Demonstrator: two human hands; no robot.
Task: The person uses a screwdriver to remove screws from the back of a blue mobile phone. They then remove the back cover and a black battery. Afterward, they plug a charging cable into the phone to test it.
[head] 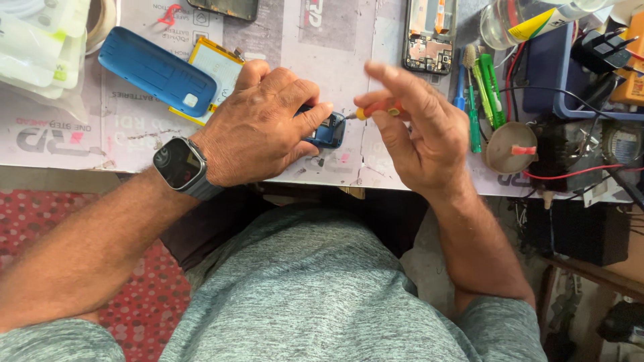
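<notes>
Left hand (258,127) clamps small blue phone body (329,132) flat on mat (322,40), fingers curled tight to steady it; right hand (419,131) at 3 o'clock pinches orange screwdriver (376,109), tip at phone edge; blue back cover (157,70) parked at 10 o'clock.

**Screens and Packets on the Bench**

A square dark watch screen (178,163) sits on the left wrist. A dark phone screen (225,8) lies at the top edge. Clear plastic packets (41,40) pile at the far left. A yellow-edged white battery label (216,65) shows beside the blue cover.
</notes>
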